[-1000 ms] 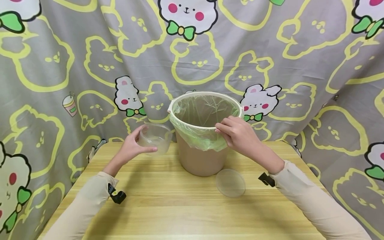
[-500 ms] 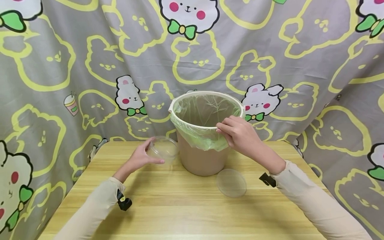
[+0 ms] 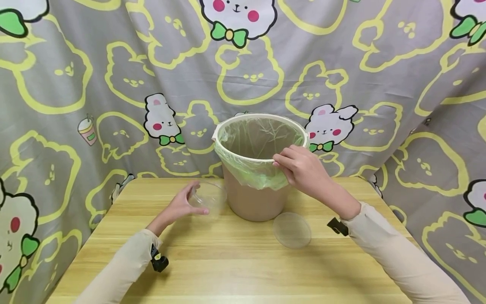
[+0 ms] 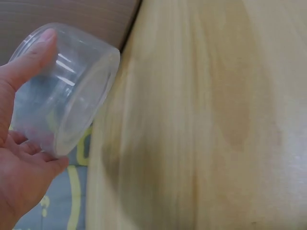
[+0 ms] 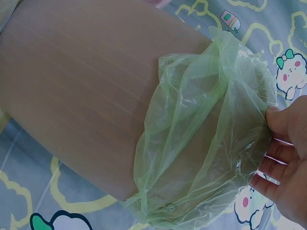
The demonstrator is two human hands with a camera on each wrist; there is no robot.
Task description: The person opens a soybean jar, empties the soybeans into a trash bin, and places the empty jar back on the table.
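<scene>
My left hand (image 3: 184,207) grips a clear round plastic tub (image 3: 210,198) between thumb and fingers, left of the bin. In the left wrist view the tub (image 4: 72,81) is tilted, its base toward the table, and nothing shows inside it. My right hand (image 3: 301,166) pinches the front right rim of a beige trash bin (image 3: 252,207). A thin green bin liner (image 3: 262,175) lines the bin and is folded over its rim. In the right wrist view the thumb of my right hand (image 5: 290,158) lies on the liner (image 5: 192,124) at the rim.
A clear round lid (image 3: 292,230) lies flat on the wooden table (image 3: 228,261), at the bin's front right. Behind the table hangs a grey patterned curtain (image 3: 182,80). Black wrist mounts sit on both sleeves.
My left hand has lowered the tub toward the table and moved it slightly right, closer to the bin. My right hand stays on the rim.
</scene>
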